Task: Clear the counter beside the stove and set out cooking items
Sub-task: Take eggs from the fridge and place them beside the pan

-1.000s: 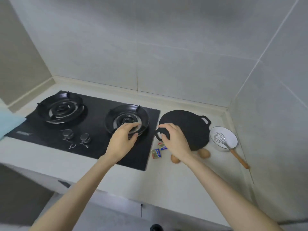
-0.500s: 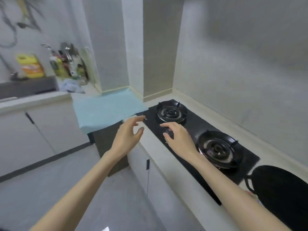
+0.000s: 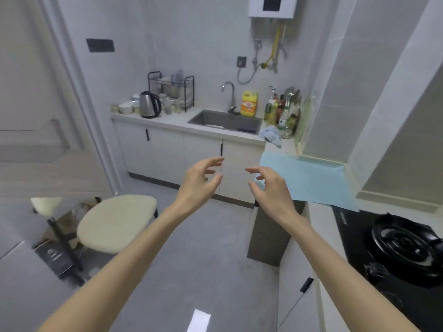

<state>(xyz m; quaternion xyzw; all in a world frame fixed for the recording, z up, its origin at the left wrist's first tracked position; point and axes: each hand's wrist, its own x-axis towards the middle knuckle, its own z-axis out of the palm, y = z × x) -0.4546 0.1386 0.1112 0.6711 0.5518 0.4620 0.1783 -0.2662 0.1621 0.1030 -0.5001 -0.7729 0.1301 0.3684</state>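
My left hand (image 3: 200, 179) and my right hand (image 3: 269, 186) hang in mid-air over the floor, fingers loosely curled, holding nothing. The black gas stove (image 3: 393, 250) sits at the lower right on the white counter (image 3: 318, 236), to the right of my right forearm. A light blue cloth (image 3: 309, 180) lies flat on the counter just beyond my right hand. The black pan, eggs and whisk are out of view.
Across the room a sink (image 3: 224, 121) with a tap, a yellow detergent bottle (image 3: 249, 103), several bottles (image 3: 280, 111), a kettle (image 3: 149, 104) and a dish rack (image 3: 171, 91) stand on the far counter. A cream padded stool (image 3: 115, 224) is at left on the grey floor.
The view has swung left from the stove and pan toward the sink side of the kitchen. Both hands left the stove area and now float empty in front of me.
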